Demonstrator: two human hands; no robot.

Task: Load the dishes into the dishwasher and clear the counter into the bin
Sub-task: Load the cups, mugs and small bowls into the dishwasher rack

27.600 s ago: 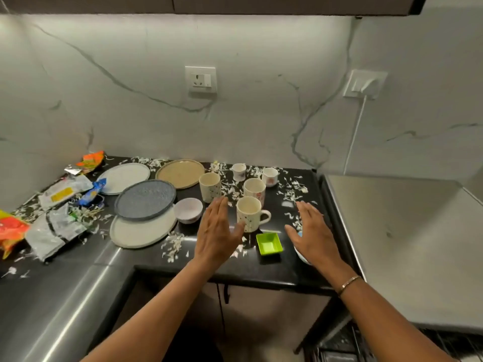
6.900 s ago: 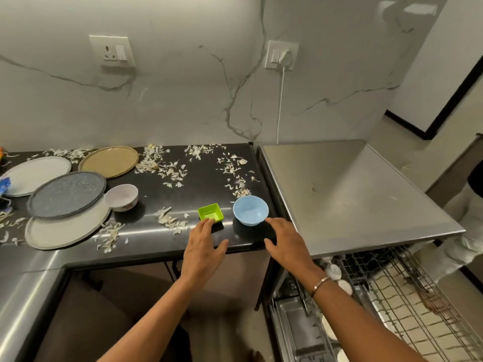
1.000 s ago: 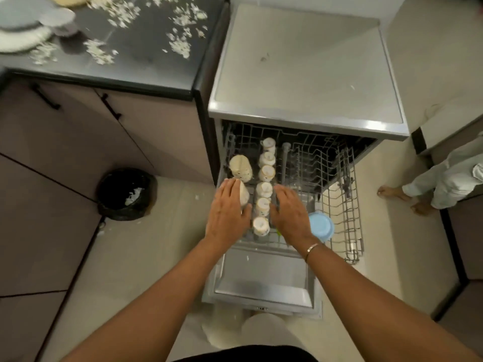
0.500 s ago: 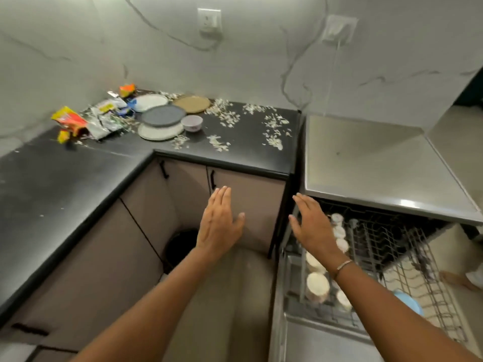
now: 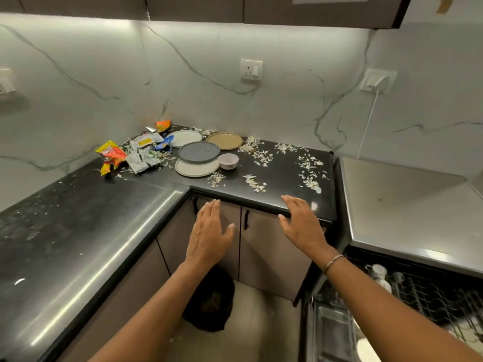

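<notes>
- On the counter (image 5: 282, 176), wrappers (image 5: 138, 158) crowd left of the flat stacked plates (image 5: 199, 152); a bowl (image 5: 228, 161) stands upright just beside them.
- Your hands hover empty, fingers spread: left hand (image 5: 209, 239), right hand (image 5: 300, 226).

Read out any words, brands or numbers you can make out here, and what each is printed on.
Nothing can be read for certain.
Orange-yellow snack packet: red logo, too blurred to read.
Silver packet: yellow label, too small to read.
</notes>
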